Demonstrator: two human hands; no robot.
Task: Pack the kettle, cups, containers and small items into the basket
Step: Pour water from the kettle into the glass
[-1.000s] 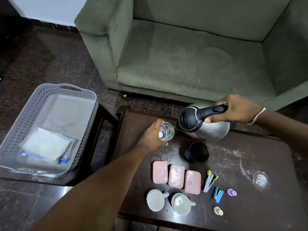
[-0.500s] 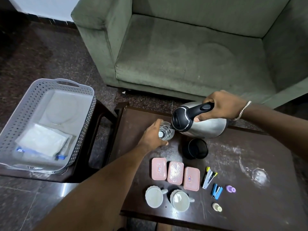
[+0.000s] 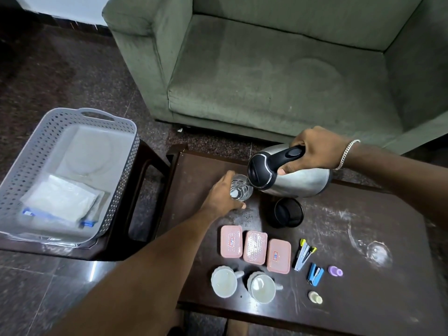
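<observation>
The right hand (image 3: 317,151) is closed around the black handle of the steel kettle (image 3: 293,177), fingers curled over the top and the thumb pressed under it, so the kettle body hangs below and in front of the knuckles, tipped over on its side above the dark table (image 3: 363,299). Its spout end meets the rim of a clear glass (image 3: 240,190), which stands on the table with water in it. The left hand (image 3: 221,195) wraps the glass from the left side, fingers closed around its wall. Just below the kettle sits its black base (image 3: 288,212). Nearer the person lie three pink containers (image 3: 255,247) in a row, two white cups (image 3: 242,283), two staplers (image 3: 308,263) and two small round items (image 3: 335,271). The grey basket (image 3: 29,156) stands well apart on a side table to the left, holding a flat white packet (image 3: 60,202).
</observation>
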